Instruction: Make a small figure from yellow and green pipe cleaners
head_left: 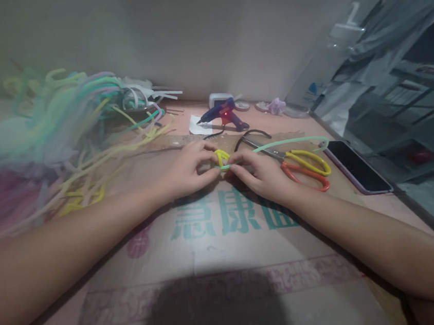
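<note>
Between my hands is a small bent yellow shape [222, 155], which looks made of fuzzy pipe cleaner. A mint-green pipe cleaner [296, 141] runs along its lower edge, and its long free end loops out to the right past my right hand. My left hand [192, 169] pinches the yellow shape and the green strand from the left. With thumb and forefinger, my right hand [259, 171] grips the green pipe cleaner close to the left fingertips. Scissors [278, 153] with one yellow and one orange handle lie just beyond and right of my right hand.
A blue glue gun [221, 113] with a lit red light rests at the back near white paper [199, 125]. Colourful pipe cleaners [79, 104] heap up on the left. A phone [357, 166] lies by the right table edge. Printed cardboard [211, 256] covers the work surface.
</note>
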Tool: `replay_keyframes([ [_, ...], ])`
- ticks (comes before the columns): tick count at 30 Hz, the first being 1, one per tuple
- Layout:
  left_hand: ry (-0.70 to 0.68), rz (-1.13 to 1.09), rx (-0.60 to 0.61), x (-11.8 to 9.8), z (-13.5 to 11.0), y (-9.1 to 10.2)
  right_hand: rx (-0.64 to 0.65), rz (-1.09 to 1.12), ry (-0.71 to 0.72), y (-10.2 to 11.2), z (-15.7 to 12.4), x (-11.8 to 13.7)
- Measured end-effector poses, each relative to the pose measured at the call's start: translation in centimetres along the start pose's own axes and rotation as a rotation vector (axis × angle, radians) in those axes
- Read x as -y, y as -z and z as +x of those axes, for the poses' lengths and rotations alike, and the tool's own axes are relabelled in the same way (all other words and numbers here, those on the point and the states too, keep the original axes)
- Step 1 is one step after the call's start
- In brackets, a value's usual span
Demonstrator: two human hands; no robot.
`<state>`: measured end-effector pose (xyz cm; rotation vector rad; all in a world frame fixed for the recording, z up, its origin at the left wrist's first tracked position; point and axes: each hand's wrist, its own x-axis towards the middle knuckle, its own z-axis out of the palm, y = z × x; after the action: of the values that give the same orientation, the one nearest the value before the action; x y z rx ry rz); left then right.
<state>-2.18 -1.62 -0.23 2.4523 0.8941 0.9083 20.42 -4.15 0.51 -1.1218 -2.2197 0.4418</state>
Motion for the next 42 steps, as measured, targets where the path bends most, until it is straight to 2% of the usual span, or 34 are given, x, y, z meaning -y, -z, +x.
replay_keyframes([
  [6,-0.004,-0.013,-0.037,-0.09,0.14,-0.02,0.014,0.007,-0.023,-0.04,-0.10,-0.14],
  [25,0.007,-0.008,-0.013,0.53,0.10,-0.42,0.027,0.030,-0.012,-0.03,-0.07,0.08],
  [31,0.024,-0.017,-0.018,0.37,0.09,-0.38,-0.039,-0.012,-0.022,0.03,0.00,-0.02],
  [42,-0.002,0.020,-0.045,0.01,0.03,-0.27,-0.028,-0.039,-0.049,0.05,-0.01,0.02],
])
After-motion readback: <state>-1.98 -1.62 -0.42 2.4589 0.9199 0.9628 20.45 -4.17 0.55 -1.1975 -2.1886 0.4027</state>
